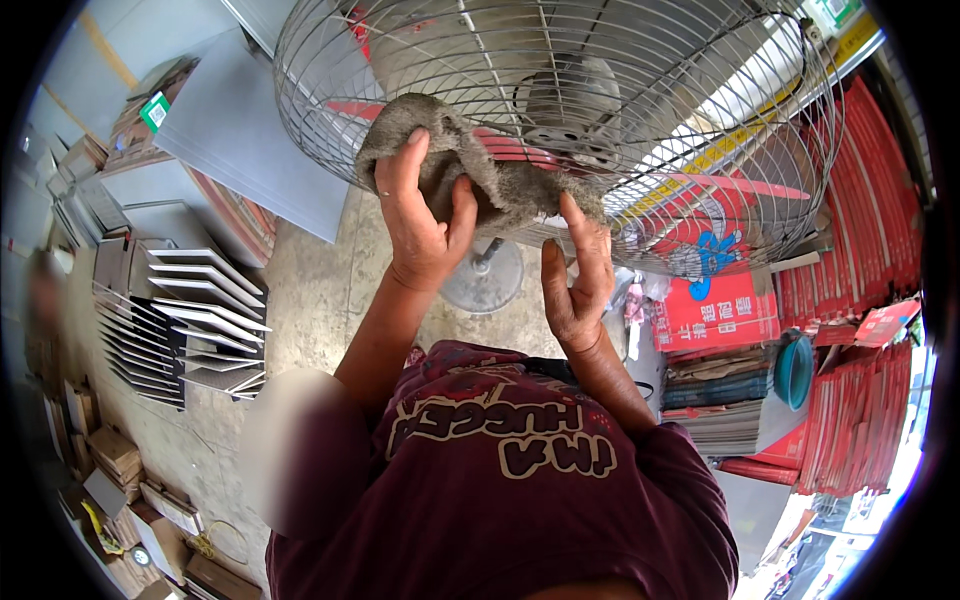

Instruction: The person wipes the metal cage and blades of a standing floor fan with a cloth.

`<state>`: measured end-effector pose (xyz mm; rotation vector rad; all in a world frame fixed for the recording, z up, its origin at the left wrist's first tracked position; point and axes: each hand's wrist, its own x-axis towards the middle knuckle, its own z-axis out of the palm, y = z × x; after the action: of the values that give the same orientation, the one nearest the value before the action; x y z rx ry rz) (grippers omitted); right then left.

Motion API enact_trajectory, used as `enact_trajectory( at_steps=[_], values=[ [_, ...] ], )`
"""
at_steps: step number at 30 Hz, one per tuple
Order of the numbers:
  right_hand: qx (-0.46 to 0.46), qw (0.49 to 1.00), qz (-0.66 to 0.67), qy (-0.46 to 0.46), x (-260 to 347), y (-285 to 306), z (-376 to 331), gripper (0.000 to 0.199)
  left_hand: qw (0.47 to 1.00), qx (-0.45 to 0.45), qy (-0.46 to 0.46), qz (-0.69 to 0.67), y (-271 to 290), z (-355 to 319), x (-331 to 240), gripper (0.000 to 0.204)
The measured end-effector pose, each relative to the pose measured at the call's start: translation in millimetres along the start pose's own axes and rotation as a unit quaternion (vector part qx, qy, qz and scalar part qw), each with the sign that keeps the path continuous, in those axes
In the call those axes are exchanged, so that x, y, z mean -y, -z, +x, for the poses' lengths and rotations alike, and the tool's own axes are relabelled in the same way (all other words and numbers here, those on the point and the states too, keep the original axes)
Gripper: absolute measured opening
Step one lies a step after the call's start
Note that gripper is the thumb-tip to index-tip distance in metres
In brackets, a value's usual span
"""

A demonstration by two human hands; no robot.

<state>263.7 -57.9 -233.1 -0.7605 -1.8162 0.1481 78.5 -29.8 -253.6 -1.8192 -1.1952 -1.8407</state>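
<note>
A large wire fan cage (690, 235) fills the upper middle, with pinkish-red blades (740, 186) and a dark motor hub behind its wires. Against its near side lies a fuzzy grey-brown cloth (408, 120), bunched and folded over on the left and stretched toward the right. My left hand (425, 215) is closed on the bunched part, thumb and fingers pressed into the folds. At the other end, my right hand (585, 285) has its fingers on the cloth by the wires, the thumb apart from them. Part of its grip is hidden.
Below the cage stands the fan's round grey base (484, 280) on the concrete floor. A rack of upright panels (210, 310) is at left, near large grey boards (250, 130). Stacked red cartons (850, 420) and a teal round basin (793, 372) line the right side.
</note>
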Motion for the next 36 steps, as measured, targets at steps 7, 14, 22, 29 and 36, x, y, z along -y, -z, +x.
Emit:
enact_trajectory(
  at_steps=[7,14,22,29,36],
  values=[
    [0.031,0.999,0.015,-0.003,2,-4,-7,0.052,0.994,-0.002,0.109,0.024,11,-38,25,0.070],
    [0.025,1.000,0.019,0.001,10,-5,-4,0.054,1.000,0.002,0.003,0.009,12,9,-1,0.064],
    [0.038,0.999,0.015,-0.008,13,-4,-9,0.053,0.992,-0.015,0.121,0.015,13,-26,24,0.068],
    [0.053,0.998,0.020,-0.009,19,-7,-6,0.052,0.999,-0.045,0.006,0.029,19,10,8,0.065],
    [0.054,0.998,0.034,-0.001,20,-11,-7,0.053,0.996,-0.024,0.076,0.042,19,0,22,0.068]
  ],
)
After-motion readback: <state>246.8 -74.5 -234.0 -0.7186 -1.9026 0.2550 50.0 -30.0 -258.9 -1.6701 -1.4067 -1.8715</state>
